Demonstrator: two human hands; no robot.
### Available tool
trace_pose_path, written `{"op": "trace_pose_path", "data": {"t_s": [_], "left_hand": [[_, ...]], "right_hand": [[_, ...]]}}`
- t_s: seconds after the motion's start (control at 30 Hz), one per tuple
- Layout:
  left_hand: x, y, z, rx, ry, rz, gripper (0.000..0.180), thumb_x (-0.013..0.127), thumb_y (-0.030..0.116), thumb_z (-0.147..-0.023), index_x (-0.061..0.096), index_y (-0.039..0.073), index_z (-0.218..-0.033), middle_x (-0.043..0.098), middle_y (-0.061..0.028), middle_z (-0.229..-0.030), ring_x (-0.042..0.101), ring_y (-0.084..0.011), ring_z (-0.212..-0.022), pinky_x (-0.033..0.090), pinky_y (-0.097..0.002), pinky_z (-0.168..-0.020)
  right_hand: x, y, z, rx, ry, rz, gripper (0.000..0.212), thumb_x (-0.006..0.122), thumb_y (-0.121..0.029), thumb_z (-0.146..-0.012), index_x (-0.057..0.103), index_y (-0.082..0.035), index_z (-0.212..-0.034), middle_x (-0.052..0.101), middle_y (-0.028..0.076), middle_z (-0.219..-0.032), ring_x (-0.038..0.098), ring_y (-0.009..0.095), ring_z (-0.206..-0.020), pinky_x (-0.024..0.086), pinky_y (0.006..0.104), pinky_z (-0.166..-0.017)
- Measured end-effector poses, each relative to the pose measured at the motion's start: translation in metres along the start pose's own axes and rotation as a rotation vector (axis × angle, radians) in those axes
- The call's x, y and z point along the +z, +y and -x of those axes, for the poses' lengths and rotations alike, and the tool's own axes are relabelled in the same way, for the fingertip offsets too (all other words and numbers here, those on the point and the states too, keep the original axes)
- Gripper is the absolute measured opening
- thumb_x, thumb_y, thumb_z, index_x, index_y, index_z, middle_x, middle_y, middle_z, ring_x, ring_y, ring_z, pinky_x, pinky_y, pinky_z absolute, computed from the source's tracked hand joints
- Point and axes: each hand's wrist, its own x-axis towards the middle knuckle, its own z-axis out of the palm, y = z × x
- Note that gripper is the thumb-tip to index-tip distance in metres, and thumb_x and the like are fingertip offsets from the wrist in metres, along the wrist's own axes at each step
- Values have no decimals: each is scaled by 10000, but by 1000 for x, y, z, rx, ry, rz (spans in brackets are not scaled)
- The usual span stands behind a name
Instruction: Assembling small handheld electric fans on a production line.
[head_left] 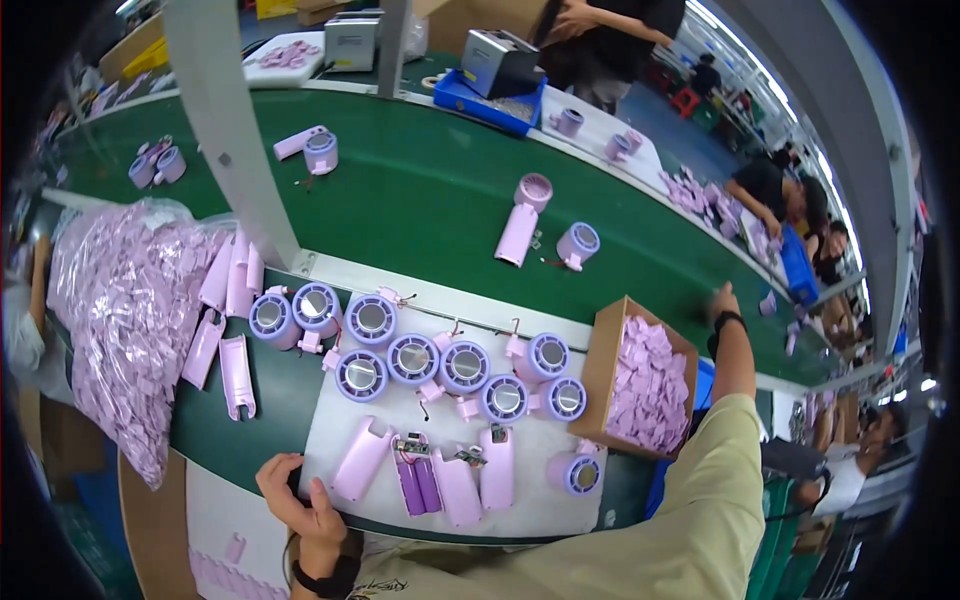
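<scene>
My left hand (302, 508) is at the near edge of the work surface, thumb apart from its curled fingers, holding nothing. It is left of a pink handle shell (362, 460). My right arm stretches past the cardboard box (597, 385) of small pink parts (648, 380), and my right hand (722, 303) is over the green conveyor belt, its fingers smeared by motion. Several lilac fan heads (412, 358) with shiny round centres and short wires stand across the white mat (320, 440). Nearer lie more pink shells, some with circuit boards, and a pair of purple battery cells (418, 486).
A big clear bag (140, 310) of pink parts is at the left, beside several loose shells (237, 375). The belt (420, 200) carries a fan head with a handle (520, 225) and other fan heads (578, 243). A metal post (220, 130) rises at left. Co-workers sit across the belt.
</scene>
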Motion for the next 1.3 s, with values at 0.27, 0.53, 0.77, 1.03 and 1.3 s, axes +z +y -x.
{"op": "trace_pose_path", "data": {"t_s": [0.27, 0.53, 0.77, 1.03, 1.3], "left_hand": [[-6, 2, 0, 15, -102, -107, 255, 521, 182, -901, 555, -44, -1014, 545, -172, -996, 530, -288, -889, 429, -362, -813], [-6, 5, -2, 39, -57, -116, 237, 538, 185, -890, 570, -27, -992, 564, -165, -967, 544, -296, -874, 434, -368, -797], [-2, 4, -8, 53, -12, -170, 238, 657, 194, -780, 609, 26, -942, 621, -132, -936, 566, -327, -852, 423, -406, -753], [-5, 5, -4, 68, -30, -183, 219, 678, 210, -784, 619, 60, -933, 616, -98, -950, 556, -291, -866, 402, -380, -754], [-3, 7, -11, 93, -46, -199, 214, 686, 194, -778, 620, 62, -933, 612, -94, -947, 556, -290, -873, 402, -378, -764]], "right_hand": [[-64, -124, 51, -595, -214, -65, 655, 717, -427, -799, 521, 5, -1251, 663, 231, -947, 687, 317, -846, 566, 383, -606], [-61, -257, 141, -1180, -340, -27, 813, 772, -460, -734, 449, -32, -1346, 460, 265, -1337, 577, 355, -1113, 543, 397, -836], [-68, -258, 158, -1116, -285, 89, 993, 706, -633, -729, 351, -45, -1445, 469, 220, -1366, 510, 391, -1217, 493, 462, -967], [-71, -276, 170, -704, -493, -109, 862, 591, -665, -792, 395, -127, -1437, 407, 178, -1414, 509, 443, -1182, 601, 538, -576], [-43, -267, 151, -646, -394, 25, 980, 608, -699, -735, 411, -31, -1424, 345, 259, -1441, 502, 448, -1197, 605, 475, -696]]}}
